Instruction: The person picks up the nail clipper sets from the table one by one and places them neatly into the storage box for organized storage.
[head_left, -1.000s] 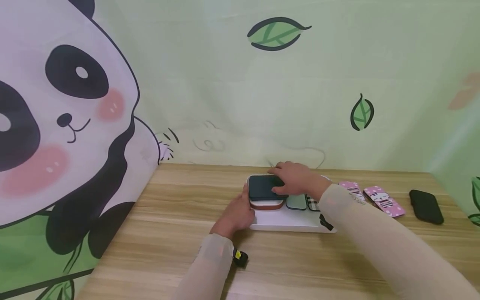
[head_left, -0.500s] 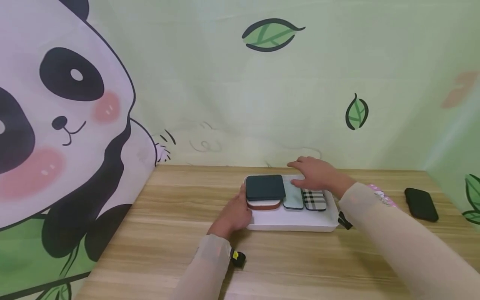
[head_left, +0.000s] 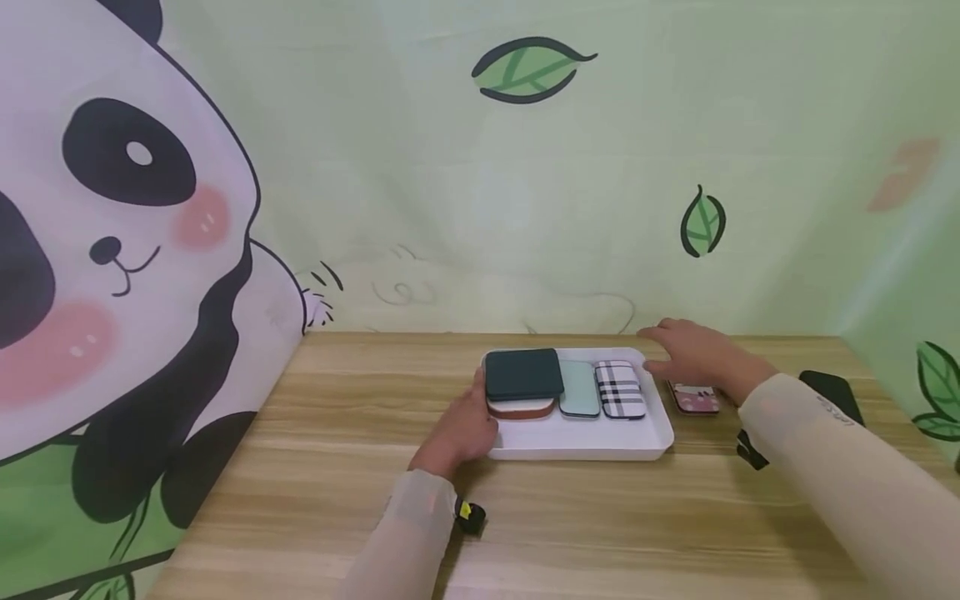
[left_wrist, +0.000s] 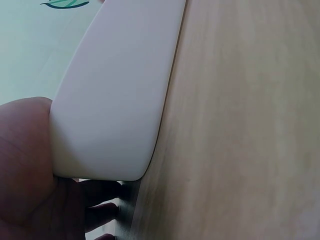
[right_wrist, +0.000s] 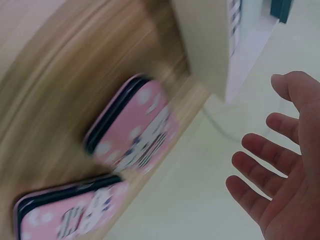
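A white tray [head_left: 585, 443] stands on the wooden table, and my left hand [head_left: 459, 427] grips its left end, thumb over the rim and fingers along the outer side. Inside, a dark green flat case [head_left: 523, 374] lies on top of a white-and-brown one [head_left: 525, 412]. To their right are a mint flat case [head_left: 580, 389] and a black-and-white plaid one [head_left: 620, 389]. My right hand [head_left: 701, 354] hovers beyond the tray's right end, fingers spread and holding nothing. Below it are two pink cartoon-print cases [right_wrist: 137, 127], partly hidden by the hand in the head view.
A black flat object [head_left: 832, 393] lies at the table's right, partly covered by the right sleeve. Behind the table's back edge hangs a pale green backdrop [head_left: 420, 167] printed with a panda and leaves.
My right hand has left the dark green case and moved right, over the other cases and past the tray's right end. The left hand stays at the tray's left end.
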